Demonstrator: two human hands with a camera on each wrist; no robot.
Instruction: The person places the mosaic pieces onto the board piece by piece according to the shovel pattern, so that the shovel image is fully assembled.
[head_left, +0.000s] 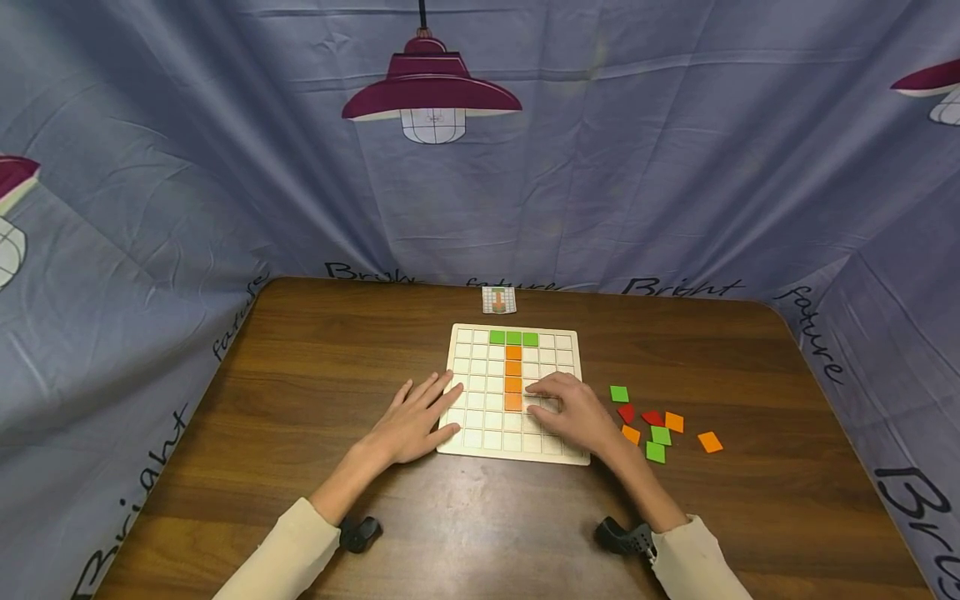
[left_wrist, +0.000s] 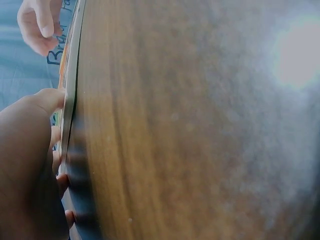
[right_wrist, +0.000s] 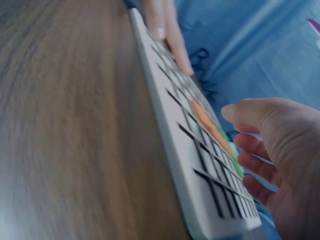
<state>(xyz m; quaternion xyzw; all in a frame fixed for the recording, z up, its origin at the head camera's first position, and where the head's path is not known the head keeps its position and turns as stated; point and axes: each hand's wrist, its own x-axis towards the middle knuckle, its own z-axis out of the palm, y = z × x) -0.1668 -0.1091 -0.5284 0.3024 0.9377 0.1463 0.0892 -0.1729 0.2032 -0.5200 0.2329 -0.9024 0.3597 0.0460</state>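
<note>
A pale board point(head_left: 487, 446) with a square grid lies on the table. Three green tiles point(head_left: 513, 338) form a row near its far edge, and a column of several orange tiles point(head_left: 513, 367) runs from the middle one toward the person. My left hand point(head_left: 411, 423) rests with spread fingers on the board's left edge, thumb at its near part. Over the board's right half is my right hand point(head_left: 573, 410), fingers loosely bent and thumb apart, beside the lowest orange tile. Nothing shows between the thumb and fingers of that hand point(right_wrist: 280, 145) in the right wrist view.
Right of the board lie loose tiles: green point(head_left: 618, 393), red point(head_left: 651, 417) and orange point(head_left: 709, 442), some overlapping. A small card point(head_left: 498, 300) with a grid picture sits behind the board at the table's point(head_left: 337, 333) far edge. A curtain point(head_left: 600, 167) hangs behind the table.
</note>
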